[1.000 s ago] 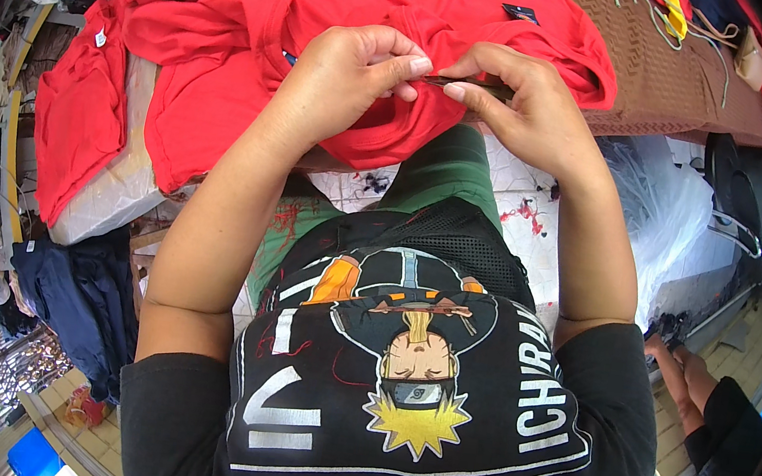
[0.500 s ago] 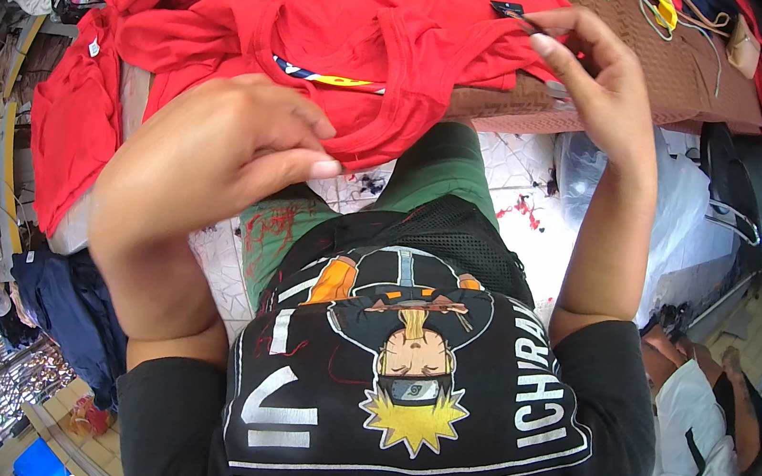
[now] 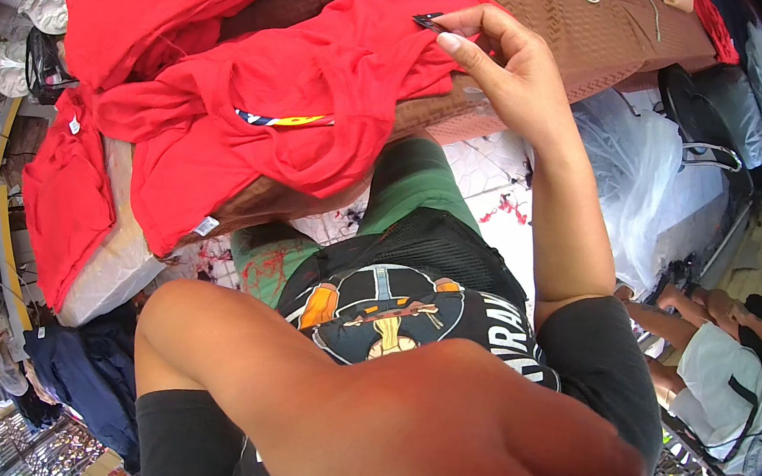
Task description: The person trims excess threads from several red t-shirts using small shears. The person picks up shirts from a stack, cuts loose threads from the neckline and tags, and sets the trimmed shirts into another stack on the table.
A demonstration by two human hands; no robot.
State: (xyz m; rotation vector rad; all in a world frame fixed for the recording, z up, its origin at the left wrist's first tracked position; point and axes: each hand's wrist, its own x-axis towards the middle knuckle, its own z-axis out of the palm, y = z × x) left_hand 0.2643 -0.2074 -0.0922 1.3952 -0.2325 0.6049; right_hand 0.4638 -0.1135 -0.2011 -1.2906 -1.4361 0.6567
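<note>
And up at one o'clock, pale cords (image 3: 658, 19)! Two brings clear plastic (image 3: 633, 189) near a black chair (image 3: 681, 96); past three, a person (image 3: 720, 365) (partly in view); dark-blue cloth (image 3: 88, 378) at eight, black bag (image 3: 43, 63) at ten.

The person's right hand (image 3: 516, 71) pinches a small dark item (image 3: 426, 21) over a red shirt (image 3: 353, 47), which lies partly on a brown textured cover (image 3: 610, 32). The left hand (image 3: 499, 441) looms near the lens, blurred, its fingertips hidden. Clear plastic (image 3: 633, 189) hangs to the right.
</note>
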